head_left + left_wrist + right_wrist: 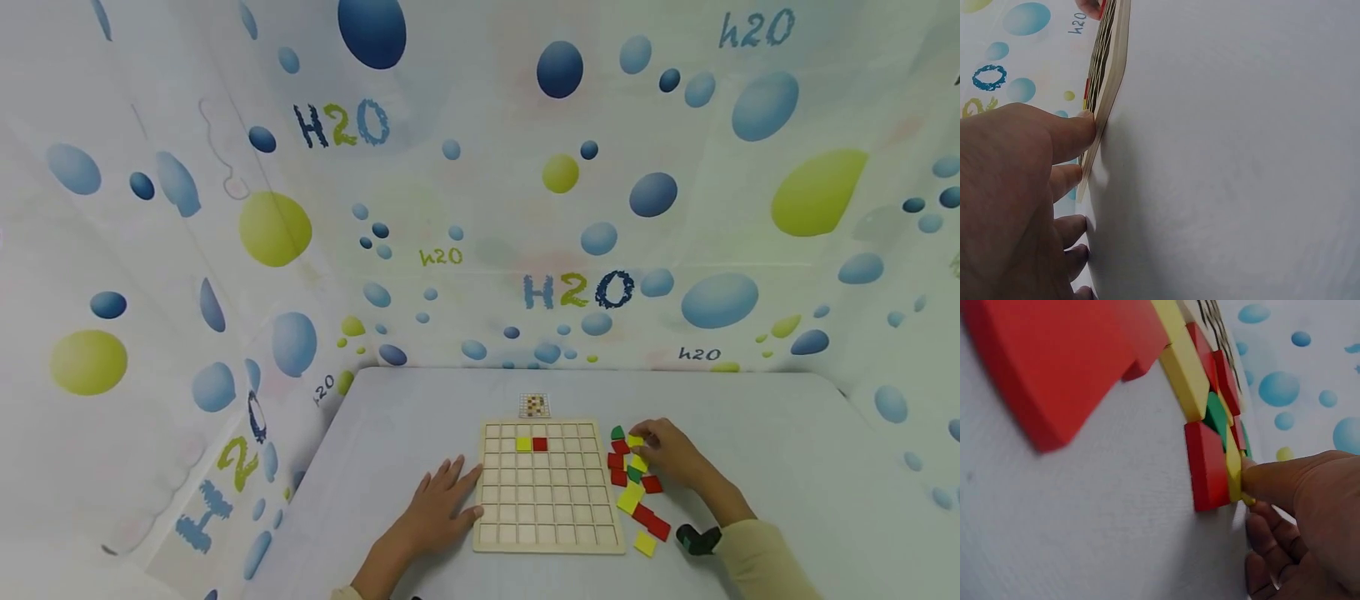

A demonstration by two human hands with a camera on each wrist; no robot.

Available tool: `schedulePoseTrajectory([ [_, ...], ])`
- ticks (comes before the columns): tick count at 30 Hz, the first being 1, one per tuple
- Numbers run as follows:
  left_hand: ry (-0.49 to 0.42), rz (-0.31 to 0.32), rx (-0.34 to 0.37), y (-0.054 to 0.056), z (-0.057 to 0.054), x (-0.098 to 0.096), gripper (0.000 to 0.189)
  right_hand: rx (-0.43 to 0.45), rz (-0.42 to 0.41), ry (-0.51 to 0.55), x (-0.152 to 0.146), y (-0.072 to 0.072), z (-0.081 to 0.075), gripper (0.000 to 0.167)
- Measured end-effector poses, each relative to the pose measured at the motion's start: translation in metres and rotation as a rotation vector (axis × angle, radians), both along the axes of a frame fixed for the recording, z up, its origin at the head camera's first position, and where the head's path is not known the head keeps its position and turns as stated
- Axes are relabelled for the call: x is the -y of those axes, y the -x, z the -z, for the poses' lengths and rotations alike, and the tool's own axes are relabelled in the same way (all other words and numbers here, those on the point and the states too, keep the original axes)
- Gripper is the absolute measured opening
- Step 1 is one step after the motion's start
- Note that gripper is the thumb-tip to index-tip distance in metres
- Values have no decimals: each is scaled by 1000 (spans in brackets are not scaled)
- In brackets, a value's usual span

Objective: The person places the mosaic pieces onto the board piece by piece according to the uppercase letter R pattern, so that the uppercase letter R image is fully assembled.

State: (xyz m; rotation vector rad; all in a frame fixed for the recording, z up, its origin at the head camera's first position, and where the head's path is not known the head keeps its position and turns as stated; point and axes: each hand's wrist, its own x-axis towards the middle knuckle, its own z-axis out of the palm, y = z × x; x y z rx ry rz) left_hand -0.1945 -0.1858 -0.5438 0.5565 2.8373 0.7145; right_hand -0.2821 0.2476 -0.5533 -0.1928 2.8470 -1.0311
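A wooden grid board [545, 540] lies on the table, with a yellow tile [523, 445] and a red tile [540, 444] side by side in its second row. My left hand [442, 510] lies flat with spread fingers at the board's left side; in the left wrist view its thumb [1075, 136] touches the board's edge [1110, 94]. To the right of the board, my right hand [670, 454] pinches a yellow tile [636, 441] among loose tiles. Thumb and forefinger meet at it in the right wrist view, where the right hand [1310, 519] partly hides it.
Loose red tiles [652, 523], yellow tiles [645, 544] and green tiles [617, 433] lie along the board's right side. A small pattern card [535, 406] is behind the board. Near the right sleeve sits a dark green object [697, 540]. A printed curtain [480, 208] hangs behind the table.
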Motion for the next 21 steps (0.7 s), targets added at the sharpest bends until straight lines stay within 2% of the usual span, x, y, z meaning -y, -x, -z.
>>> schedulePoseTrajectory([
  [9, 5, 1, -6, -1, -1, -1, 66, -35, -17, -67, -2, -5, -9, 26],
  [13, 3, -3, -9, -1, 0, 0, 66, -62, -9, -66, -3, -5, -10, 25],
  [21, 3, -7, 5, 0, 0, 1, 66, -93, 73, -9, 11, 8, -2, 29],
])
